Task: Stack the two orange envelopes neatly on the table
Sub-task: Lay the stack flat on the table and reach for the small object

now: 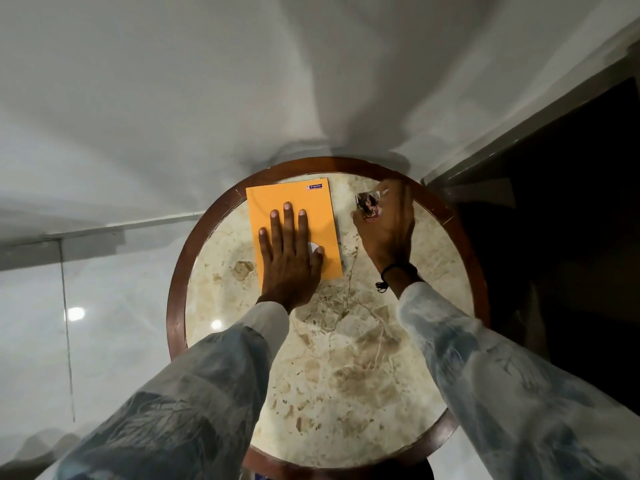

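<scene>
An orange envelope [322,209] lies flat on the far left part of the round marble table [346,358]. A thin edge of a second orange envelope shows under it along its top and right sides, so the two lie nearly aligned. My left hand [289,251] rests flat on the top envelope with fingers spread, pressing it down. My right hand [388,223] is to the right of the envelopes, fingers closed around a small printed card [367,205] that sits on the table.
The table has a dark wooden rim [176,289]. White wall and glossy floor lie behind and to the left. A dark doorway [554,220] stands at the right.
</scene>
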The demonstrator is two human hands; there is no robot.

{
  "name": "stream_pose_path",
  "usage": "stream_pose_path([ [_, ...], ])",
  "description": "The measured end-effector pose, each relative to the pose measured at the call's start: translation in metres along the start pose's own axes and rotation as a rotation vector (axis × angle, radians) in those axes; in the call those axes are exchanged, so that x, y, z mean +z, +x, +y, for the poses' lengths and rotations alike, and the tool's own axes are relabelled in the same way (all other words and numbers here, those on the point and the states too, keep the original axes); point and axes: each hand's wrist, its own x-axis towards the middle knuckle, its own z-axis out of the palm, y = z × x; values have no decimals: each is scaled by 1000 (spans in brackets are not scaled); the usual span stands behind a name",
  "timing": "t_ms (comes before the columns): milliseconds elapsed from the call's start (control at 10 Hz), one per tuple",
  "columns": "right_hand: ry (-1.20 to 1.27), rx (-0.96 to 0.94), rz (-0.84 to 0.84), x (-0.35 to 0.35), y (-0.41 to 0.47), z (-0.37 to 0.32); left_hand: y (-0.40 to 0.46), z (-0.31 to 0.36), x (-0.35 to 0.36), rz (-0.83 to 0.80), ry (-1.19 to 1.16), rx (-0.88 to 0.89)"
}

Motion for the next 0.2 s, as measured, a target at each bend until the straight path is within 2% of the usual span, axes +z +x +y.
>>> stream_pose_path([
  [100, 116, 46, 72, -32, -3, -13, 1, 0, -5, -22, -10, -6],
  [200, 317, 135, 136, -97, -2, -32, -2, 6, -21, -85, -21, -33],
])
